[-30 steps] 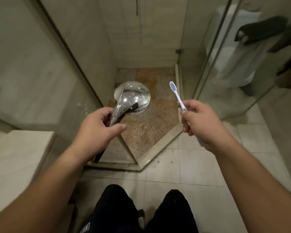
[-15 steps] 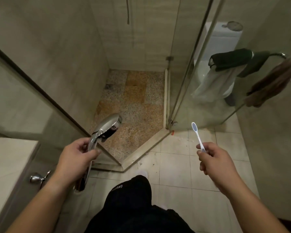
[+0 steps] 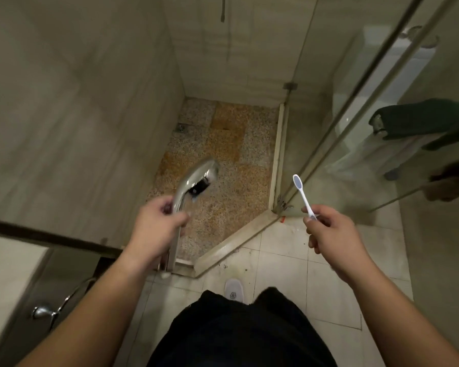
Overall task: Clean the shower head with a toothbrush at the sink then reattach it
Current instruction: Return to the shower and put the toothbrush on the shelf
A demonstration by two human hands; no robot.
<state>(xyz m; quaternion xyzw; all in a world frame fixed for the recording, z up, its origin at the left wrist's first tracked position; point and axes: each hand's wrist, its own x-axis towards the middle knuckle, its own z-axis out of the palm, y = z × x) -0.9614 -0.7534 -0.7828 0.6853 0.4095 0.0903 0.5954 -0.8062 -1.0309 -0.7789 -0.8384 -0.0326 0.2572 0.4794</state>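
One shower head (image 3: 196,178), left hand (image 3: 154,231) fingers wrapped on handle; one toothbrush (image 3: 304,197) pinched by right hand (image 3: 331,234) fingers.

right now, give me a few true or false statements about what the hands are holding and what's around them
1. The left hand grips the shower head by its handle. True.
2. The right hand holds a sponge. False: it pinches a toothbrush.
3. The toothbrush bristles touch the shower head. False: the two are held apart.
4. A dark towel hangs behind the glass on the right. True.
5. The shower floor is plain white. False: it is speckled orange and grey.
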